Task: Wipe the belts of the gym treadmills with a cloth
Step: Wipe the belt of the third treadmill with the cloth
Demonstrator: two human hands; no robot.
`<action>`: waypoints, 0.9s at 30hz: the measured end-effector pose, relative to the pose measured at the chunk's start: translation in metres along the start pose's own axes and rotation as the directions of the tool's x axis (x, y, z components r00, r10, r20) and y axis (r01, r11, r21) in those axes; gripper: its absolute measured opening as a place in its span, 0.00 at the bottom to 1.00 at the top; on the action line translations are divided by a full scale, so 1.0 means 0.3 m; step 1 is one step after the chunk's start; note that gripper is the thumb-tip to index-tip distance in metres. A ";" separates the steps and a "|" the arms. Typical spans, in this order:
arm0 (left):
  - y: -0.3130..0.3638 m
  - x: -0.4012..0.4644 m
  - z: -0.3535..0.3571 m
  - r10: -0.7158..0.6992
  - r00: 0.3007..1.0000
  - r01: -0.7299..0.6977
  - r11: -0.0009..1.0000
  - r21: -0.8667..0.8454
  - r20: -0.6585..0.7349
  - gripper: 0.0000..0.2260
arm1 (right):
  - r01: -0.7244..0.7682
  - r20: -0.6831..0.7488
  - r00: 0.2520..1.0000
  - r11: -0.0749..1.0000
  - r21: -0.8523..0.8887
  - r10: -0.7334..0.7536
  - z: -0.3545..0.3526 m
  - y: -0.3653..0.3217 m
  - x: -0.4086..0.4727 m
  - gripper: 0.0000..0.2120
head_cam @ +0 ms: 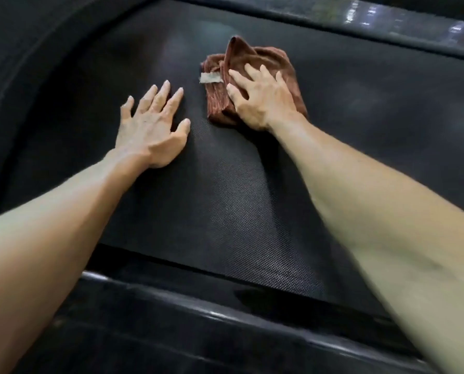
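The black textured treadmill belt (pixel 225 211) fills most of the head view. A crumpled reddish-brown cloth (pixel 257 60) with a pale label lies on the belt, upper middle. My right hand (pixel 260 99) presses flat on the cloth's near right part, fingers spread over it. My left hand (pixel 151 125) rests palm down on the bare belt just left of the cloth, fingers apart, holding nothing. Both bare forearms reach in from the bottom corners.
A glossy black side rail (pixel 198 314) runs along the belt's near edge. Another dark rail (pixel 387 25) borders the far edge, with light reflections at the top right. A curved black housing (pixel 36 49) rises at the left.
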State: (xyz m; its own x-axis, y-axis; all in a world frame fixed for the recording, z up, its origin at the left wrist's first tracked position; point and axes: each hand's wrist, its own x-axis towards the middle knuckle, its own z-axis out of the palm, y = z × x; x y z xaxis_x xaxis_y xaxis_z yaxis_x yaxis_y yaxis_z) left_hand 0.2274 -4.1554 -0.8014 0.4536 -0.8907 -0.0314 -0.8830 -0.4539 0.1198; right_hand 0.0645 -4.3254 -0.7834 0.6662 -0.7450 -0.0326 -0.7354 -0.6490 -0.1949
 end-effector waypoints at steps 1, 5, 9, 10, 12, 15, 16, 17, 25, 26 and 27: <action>0.000 0.009 0.009 -0.001 1.000 0.001 1.000 0.011 -0.009 0.30 | -0.013 -0.004 1.000 1.000 -0.009 0.013 -0.002 0.016 0.066 0.28; -0.003 0.011 0.011 0.008 0.999 -0.008 1.000 0.014 -0.036 0.31 | -0.087 0.004 0.996 0.996 -0.031 0.087 -0.030 0.086 0.237 0.29; 0.003 0.006 0.015 -0.003 0.999 0.002 1.000 -0.003 -0.045 0.35 | -0.251 -0.030 0.968 0.967 -0.050 0.250 -0.059 0.220 0.275 0.30; 0.004 0.005 0.016 -0.002 0.999 0.002 1.000 -0.006 -0.053 0.35 | -0.322 -0.049 0.946 0.946 -0.045 0.320 -0.061 0.249 0.273 0.30; 0.004 0.007 0.016 -0.002 0.998 0.002 1.000 -0.009 -0.065 0.35 | -0.456 -0.073 0.888 0.890 -0.015 0.454 -0.059 0.271 0.276 0.30; 0.006 0.003 0.022 -0.006 0.997 0.006 1.000 0.000 -0.071 0.35 | -0.518 -0.084 0.853 0.855 -0.013 0.516 -0.052 0.245 0.313 0.30; 0.008 0.003 0.023 -0.004 0.997 0.004 1.000 0.000 -0.072 0.35 | -0.497 -0.076 0.866 0.868 -0.022 0.494 -0.054 0.228 0.329 0.29; 0.009 0.005 0.022 -0.001 0.997 0.002 1.000 0.000 -0.074 0.35 | -0.449 -0.061 0.893 0.893 -0.031 0.446 -0.058 0.205 0.342 0.29; 0.011 0.004 0.014 -0.006 0.998 0.006 1.000 0.004 -0.059 0.36 | -0.013 0.056 0.998 1.000 -0.015 0.014 -0.023 0.035 0.203 0.30; 0.012 0.004 0.012 -0.004 0.998 0.004 1.000 0.001 -0.060 0.36 | -0.011 0.039 0.999 1.000 -0.002 0.011 -0.023 0.075 0.153 0.30; 0.011 0.001 0.010 -0.007 0.998 0.006 1.000 -0.003 -0.060 0.36 | -0.027 0.017 0.999 1.000 -0.001 0.027 -0.026 0.126 0.109 0.29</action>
State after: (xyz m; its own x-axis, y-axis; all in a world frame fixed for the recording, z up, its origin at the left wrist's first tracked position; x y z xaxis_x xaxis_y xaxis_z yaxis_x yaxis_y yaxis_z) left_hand 0.2242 -4.1572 -0.8041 0.4659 -0.8844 0.0272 -0.8796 -0.4595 0.1230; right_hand 0.0577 -4.3754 -0.7842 0.6480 -0.7597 -0.0541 -0.7533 -0.6287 -0.1932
